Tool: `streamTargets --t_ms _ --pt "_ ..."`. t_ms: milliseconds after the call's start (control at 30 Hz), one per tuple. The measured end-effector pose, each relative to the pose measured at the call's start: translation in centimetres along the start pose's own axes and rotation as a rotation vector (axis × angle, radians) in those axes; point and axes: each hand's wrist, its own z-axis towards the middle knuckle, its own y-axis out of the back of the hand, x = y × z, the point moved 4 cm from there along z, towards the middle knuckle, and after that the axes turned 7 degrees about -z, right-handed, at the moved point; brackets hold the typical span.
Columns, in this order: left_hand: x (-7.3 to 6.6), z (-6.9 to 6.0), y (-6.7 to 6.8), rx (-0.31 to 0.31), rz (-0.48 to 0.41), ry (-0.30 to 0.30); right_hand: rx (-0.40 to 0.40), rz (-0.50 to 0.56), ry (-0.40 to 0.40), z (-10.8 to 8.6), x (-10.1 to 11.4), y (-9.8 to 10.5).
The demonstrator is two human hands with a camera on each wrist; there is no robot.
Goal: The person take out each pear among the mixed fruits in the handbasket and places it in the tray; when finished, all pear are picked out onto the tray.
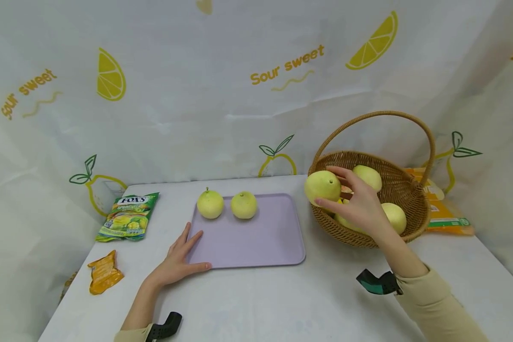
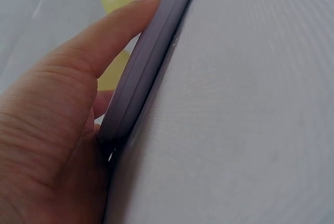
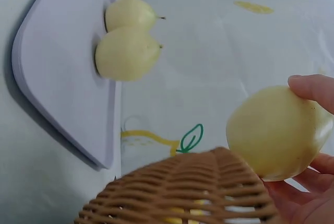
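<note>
pear (image 1: 322,187) between right hand's (image 1: 361,202) fingers, left hand (image 1: 181,259) well apart

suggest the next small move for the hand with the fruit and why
Probably the right hand should carry the held fruit left onto the tray, beside the two fruits there: its grip has the fruit at the basket, the tray's right side is bare, and the left hand rests at the tray's near-left corner.
</note>
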Motion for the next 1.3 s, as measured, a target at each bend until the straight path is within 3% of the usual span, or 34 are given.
streamTargets --t_ms 133,367,867,1100,1300 --pt "0.0 0.0 0.0 0.005 0.0 0.006 -0.014 0.003 0.048 0.1 0.7 -1.0" --pt "-0.3 -0.1 0.1 0.008 -0.004 0.007 0.029 0.137 0.089 0.2 1.8 -3.9" --pt "-0.2 -0.1 0.0 0.011 -0.01 0.015 0.132 0.254 -0.028 0.5 0.7 -10.4" --pt "-0.2 -0.2 0.1 0.006 -0.01 0.016 0.148 0.175 -0.086 1.3 -0.6 -12.5" --pt "-0.4 -0.2 0.1 0.01 -0.006 0.012 0.162 0.168 -0.175 2.0 -1.9 -13.5"
